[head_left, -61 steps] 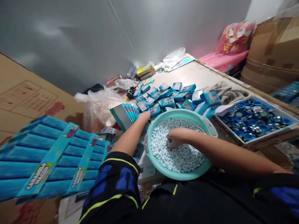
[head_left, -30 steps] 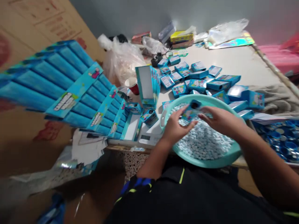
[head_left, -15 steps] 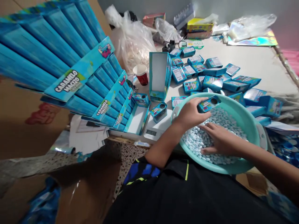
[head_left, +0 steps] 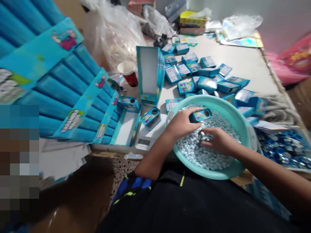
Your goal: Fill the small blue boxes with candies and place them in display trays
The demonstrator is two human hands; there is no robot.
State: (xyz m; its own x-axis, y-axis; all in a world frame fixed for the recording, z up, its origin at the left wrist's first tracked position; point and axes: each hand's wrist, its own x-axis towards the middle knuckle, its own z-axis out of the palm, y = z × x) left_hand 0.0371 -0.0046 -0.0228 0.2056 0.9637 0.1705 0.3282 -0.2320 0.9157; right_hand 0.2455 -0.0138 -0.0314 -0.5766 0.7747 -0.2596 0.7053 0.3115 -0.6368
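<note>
A small blue box (head_left: 200, 115) with a round dark hole in one face is gripped by my left hand (head_left: 182, 123), over the left part of a turquoise basin (head_left: 215, 174). Many small pale blue candies (head_left: 213, 158) fill the basin's lower part. My right hand (head_left: 215, 140) reaches into them, its fingers curled around a few candies just below the box. Left of the basin, another box with a hole (head_left: 151, 118) rests on a white scale (head_left: 143, 143). One more such box (head_left: 130, 103) sits at the end of a blue tray (head_left: 125, 127).
Many blue boxes (head_left: 207, 83) lie scattered behind the basin. Nested trays (head_left: 148, 72) stand upright beside a red cup (head_left: 130, 76). Stacked blue trays (head_left: 70, 87) rise at the left. Blue caps (head_left: 284, 149) fill a container at the right.
The view has shifted, so things appear further left. My left hand has lowered the box over the candies. My right hand's spread fingers have curled together around candies near the box.
</note>
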